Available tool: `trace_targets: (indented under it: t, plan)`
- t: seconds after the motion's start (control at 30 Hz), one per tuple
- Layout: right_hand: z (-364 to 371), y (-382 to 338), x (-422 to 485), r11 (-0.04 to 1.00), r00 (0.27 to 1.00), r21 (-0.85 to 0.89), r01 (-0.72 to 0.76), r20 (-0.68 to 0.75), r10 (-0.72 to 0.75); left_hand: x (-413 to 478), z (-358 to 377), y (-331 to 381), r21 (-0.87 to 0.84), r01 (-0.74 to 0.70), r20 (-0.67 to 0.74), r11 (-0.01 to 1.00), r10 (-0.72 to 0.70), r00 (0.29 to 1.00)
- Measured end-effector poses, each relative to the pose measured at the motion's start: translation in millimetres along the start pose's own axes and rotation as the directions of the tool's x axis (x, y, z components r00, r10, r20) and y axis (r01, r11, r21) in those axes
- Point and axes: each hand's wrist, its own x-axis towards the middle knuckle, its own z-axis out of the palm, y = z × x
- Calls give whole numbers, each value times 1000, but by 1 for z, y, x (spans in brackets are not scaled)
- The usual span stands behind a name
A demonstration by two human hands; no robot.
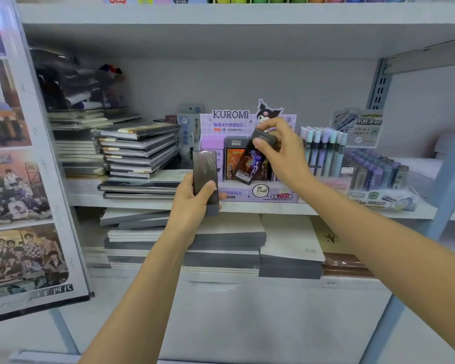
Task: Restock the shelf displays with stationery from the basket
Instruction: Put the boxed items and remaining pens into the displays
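A purple Kuromi display box (247,122) stands on the middle shelf (273,208) with dark lead-refill packs upright in it. My right hand (281,151) pinches the grey top of one dark pack (252,161), tilted, its lower end at the box's front compartment beside another pack (235,158). My left hand (195,203) grips a stack of dark packs (205,177) upright, just left of the box and in front of the shelf edge. The basket is out of sight.
Stacks of notebooks (139,151) fill the shelf's left side, and more notebooks (221,243) lie on the shelf below. Pastel pens (323,151) and a second display (373,177) stand right of the box. A poster board (24,166) leans at the far left.
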Motion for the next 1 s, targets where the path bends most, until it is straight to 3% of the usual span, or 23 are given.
trace_targets:
  t: [0.17, 0.33, 0.53, 0.7, 1.0]
  plan:
    - [-3, 8, 1, 995, 989, -93, 31, 146, -17, 0, -5, -3, 22, 10, -2, 1000, -9, 1000]
    - [1, 4, 4, 991, 993, -85, 107, 63, -101, 2, -4, -4, 28, 5, -6, 1000, -5, 1000]
    - [16, 6, 5, 962, 969, -182, 204, 181, -171, 2, -5, -5, 20, 7, -1, 1000, -7, 1000]
    - [10, 6, 20, 959, 958, -237, 153, 272, -86, 3, -5, -6, 20, 14, 6, 1000, -14, 1000]
    - [26, 17, 12, 940, 987, -307, 146, 107, -118, 2, -4, -5, 17, 16, 3, 1000, -16, 1000]
